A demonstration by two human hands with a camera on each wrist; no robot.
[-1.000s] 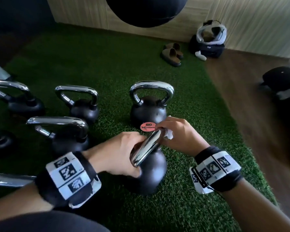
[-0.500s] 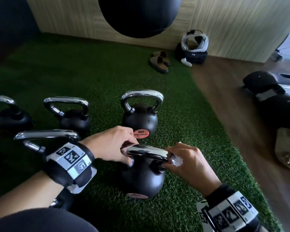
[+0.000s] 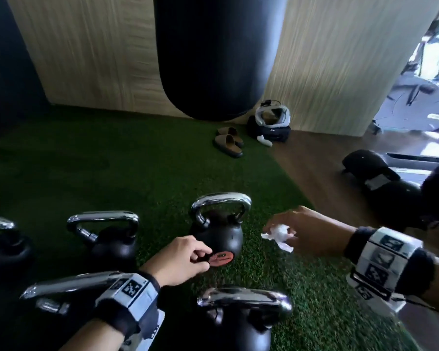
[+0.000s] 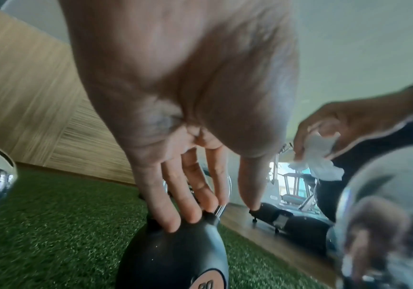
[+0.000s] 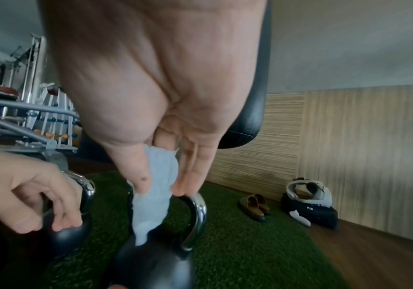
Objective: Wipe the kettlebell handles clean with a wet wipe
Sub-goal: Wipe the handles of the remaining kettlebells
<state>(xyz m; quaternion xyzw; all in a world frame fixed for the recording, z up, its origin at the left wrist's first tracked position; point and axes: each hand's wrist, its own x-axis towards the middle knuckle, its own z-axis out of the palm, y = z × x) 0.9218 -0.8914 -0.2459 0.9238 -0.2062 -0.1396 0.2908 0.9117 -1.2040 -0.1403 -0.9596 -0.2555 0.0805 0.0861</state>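
Observation:
A black kettlebell [image 3: 219, 234] with a chrome handle [image 3: 221, 198] and an orange label stands on the green turf [image 3: 112, 173]. My left hand [image 3: 205, 257] rests its fingertips [image 4: 173, 221] on the ball of this kettlebell [image 4: 175, 254], fingers fairly straight. My right hand [image 3: 289, 239] hovers just right of the handle and pinches a crumpled white wet wipe [image 3: 276, 233] between thumb and fingers. In the right wrist view the wet wipe [image 5: 151, 211] hangs in front of the handle [image 5: 197, 215]. A second kettlebell [image 3: 241, 323] stands nearer to me, untouched.
More kettlebells [image 3: 109, 239] stand on the turf to the left. A black punching bag [image 3: 213, 59] hangs ahead. Sandals [image 3: 228, 145] and a dark bag with a white headset [image 3: 269, 127] lie by the wall. Wood floor with black gear [image 3: 370, 165] is at the right.
Both hands have let go of the near kettlebell's handle and moved forward to the far one. The right hand carried the wipe along, and the view has tilted up.

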